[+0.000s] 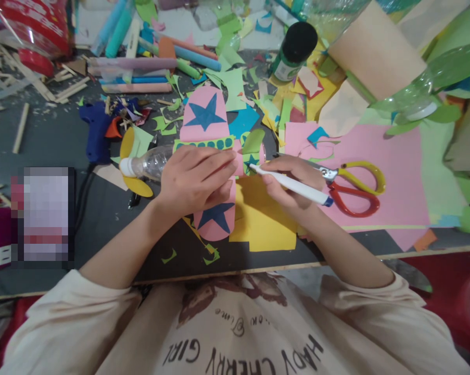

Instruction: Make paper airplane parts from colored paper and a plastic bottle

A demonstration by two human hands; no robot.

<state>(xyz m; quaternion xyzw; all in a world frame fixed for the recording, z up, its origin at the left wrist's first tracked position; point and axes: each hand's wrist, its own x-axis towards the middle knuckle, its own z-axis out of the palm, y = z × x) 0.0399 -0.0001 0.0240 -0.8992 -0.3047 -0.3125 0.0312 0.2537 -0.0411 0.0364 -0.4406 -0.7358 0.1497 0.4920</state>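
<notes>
Marker tip at the small star

On my feed, the bench [190, 265] spreads beyond view. A pink sheet [404, 172] lies toward its front right; the paper-winged bottle [151, 162] lies parallel to the front edge, near its middle. The left hand [198, 174] covers the bottle; how tightly it closes, I can't tell. The right hand [297, 169] pinches a white marker [303, 189] by the small star [252, 159].

If the bottle rolled, ink could stray; knuckles might catch the scissors [328, 175]. Hands hide the bottle's middle and most of the blades.
</notes>
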